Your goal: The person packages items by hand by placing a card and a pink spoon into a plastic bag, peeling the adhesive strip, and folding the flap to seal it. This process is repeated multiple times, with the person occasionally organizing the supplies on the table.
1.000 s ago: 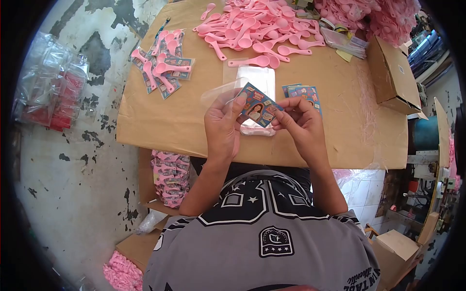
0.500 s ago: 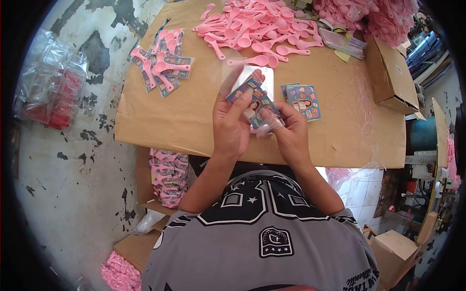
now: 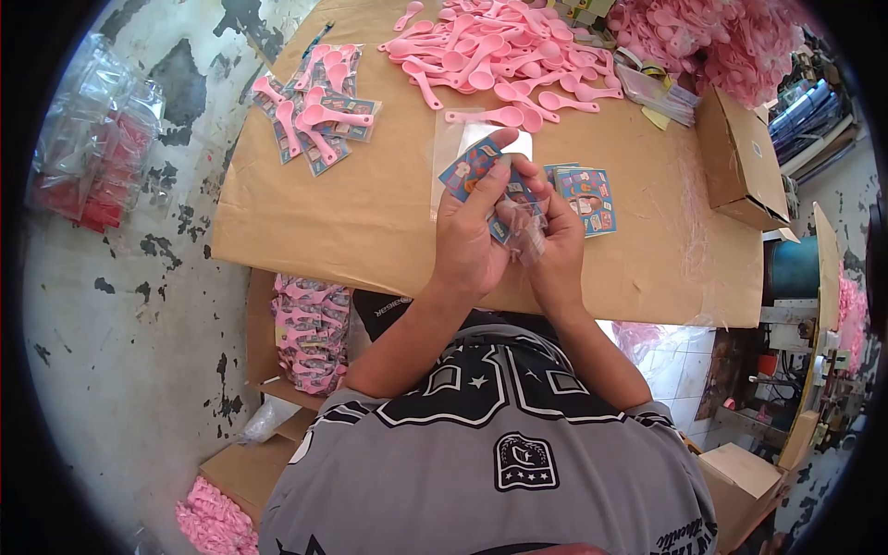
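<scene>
Both hands meet over the near part of the table. My left hand (image 3: 470, 242) is closed on a blue printed card (image 3: 470, 169), thumb across its face. Close against it, my right hand (image 3: 559, 248) pinches a crumpled clear plastic bag (image 3: 525, 233), its fingers at the card's right side. More blue printed card shows between the hands, partly hidden by fingers. Just right of the right hand lies a stack of similar cards (image 3: 592, 196). Beyond the hands, a clear bag (image 3: 448, 148) and a white sheet (image 3: 524, 143) lie on the table.
A heap of pink spoons (image 3: 499, 55) covers the back of the brown-papered table (image 3: 324, 213). Bagged cards with pink spoons (image 3: 324, 116) lie at the left. A cardboard box (image 3: 740, 157) stands at the right edge. Below, another carton holds packed spoons (image 3: 311, 333).
The right hand has moved up and closer to the left, its fingers now at the card. The card has turned in the left hand, and the view has shifted slightly.
</scene>
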`<state>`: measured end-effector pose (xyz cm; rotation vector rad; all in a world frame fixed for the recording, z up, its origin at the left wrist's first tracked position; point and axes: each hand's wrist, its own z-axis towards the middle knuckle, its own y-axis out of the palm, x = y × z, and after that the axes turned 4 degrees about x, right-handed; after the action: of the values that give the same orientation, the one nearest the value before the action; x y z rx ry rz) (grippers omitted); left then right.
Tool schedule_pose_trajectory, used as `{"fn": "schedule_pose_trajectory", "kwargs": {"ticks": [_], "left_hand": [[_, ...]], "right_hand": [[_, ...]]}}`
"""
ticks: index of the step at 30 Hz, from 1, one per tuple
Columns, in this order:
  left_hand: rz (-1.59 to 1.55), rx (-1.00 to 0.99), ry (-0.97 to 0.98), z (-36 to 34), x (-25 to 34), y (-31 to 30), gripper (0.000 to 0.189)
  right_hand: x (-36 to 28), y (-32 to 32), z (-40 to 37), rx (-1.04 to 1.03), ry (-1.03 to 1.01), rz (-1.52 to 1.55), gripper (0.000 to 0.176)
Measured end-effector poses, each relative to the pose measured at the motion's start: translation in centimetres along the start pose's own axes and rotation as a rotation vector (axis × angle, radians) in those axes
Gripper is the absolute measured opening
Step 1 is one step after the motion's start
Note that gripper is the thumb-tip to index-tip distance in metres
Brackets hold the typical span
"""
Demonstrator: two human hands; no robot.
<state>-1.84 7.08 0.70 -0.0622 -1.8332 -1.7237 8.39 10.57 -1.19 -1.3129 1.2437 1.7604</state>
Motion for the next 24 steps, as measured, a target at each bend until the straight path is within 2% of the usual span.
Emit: {"fn": "schedule_pose_trajectory", "kwargs": {"ticks": [5,8,10,12,14,15,16,18,21,23,24], "left_hand": [[0.007,-0.001,0.002,0.0,0.2,-0.4,0.036],[0.046,0.015,0.016,0.0,0.0,-0.2,0.035],[0.063,0.049,0.016,0.0,-0.1,0.0,0.035],[0.067,0.099,0.004,0.0,0.2,-0.2,0.034],[0.043,0.180,0.042,0.2,0.6,-0.7,0.033],[0.024,0.220,0.062,0.5,0.8,-1.3,0.033],[0.005,0.258,0.080,0.9,1.1,-2.1,0.033],[-0.125,0.284,0.063,1.5,2.2,-4.0,0.029],[-0.156,0.291,0.106,1.9,4.0,-5.2,0.026],[-0.130,0.298,0.117,1.7,4.3,-4.6,0.025],[-0.116,0.299,0.122,1.6,4.4,-4.3,0.025]], "right_hand": [[-0.4,-0.5,0.4,-0.042,0.053,-0.092,0.030],[0.6,-0.7,1.0,-0.039,-0.051,-0.106,0.032],[-0.2,-0.4,0.8,0.029,-0.191,-0.262,0.029],[-1.6,-0.2,0.7,0.028,-0.434,-0.483,0.029],[-3.0,-0.9,0.9,-0.044,-0.782,-0.770,0.034],[-2.9,-1.8,0.8,-0.130,-0.844,-0.800,0.035],[-3.4,-2.6,1.0,-0.256,-0.936,-0.857,0.027],[-4.4,-3.5,1.5,-0.293,-1.009,-0.907,0.021],[-6.0,-6.4,4.6,-0.051,-0.910,-0.974,0.016],[-8.7,-8.4,8.5,-0.060,-0.633,-1.170,0.013],[-8.4,-9.5,10.9,-0.095,-0.608,-1.183,0.016]]}}
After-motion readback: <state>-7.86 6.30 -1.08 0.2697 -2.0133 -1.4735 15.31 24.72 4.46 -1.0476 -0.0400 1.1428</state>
